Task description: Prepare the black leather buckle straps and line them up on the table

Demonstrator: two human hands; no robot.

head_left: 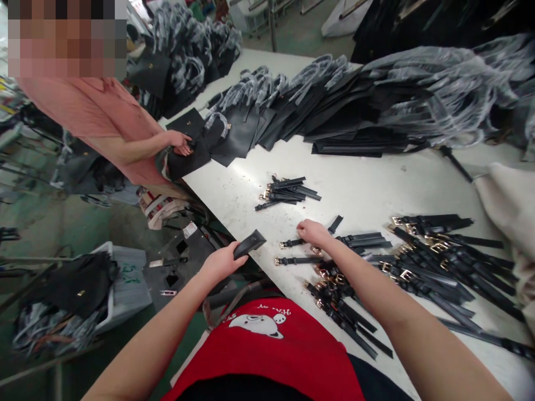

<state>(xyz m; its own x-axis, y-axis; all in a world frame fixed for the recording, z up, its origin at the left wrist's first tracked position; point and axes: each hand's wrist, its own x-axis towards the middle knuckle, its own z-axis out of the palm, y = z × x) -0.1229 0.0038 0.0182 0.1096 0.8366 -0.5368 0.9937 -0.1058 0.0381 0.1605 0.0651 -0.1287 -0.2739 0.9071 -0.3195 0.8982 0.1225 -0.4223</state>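
Note:
My left hand [223, 260] is closed around a flat black leather piece [251, 243], held out at the table's near edge. My right hand [314, 234] is above the white table with its fingers curled together. Just under it lies a black buckle strap [290, 243], partly covered by the hand; whether the fingers grip it is hidden. A second buckle strap [296, 260] lies close by, nearer to me. Heaps of black straps with gold buckles [334, 289] spread beneath and beyond my right forearm, and a smaller strap pile [288, 190] lies farther back.
A co-worker in a pink shirt [121, 122] stands at the left, a hand [180, 143] on black leather panels. Black bag pieces with plastic-wrapped handles [334, 106] line the table's far side. A grey crate [125, 284] and black pieces stand low on the left. Beige cloth [510, 206] lies right.

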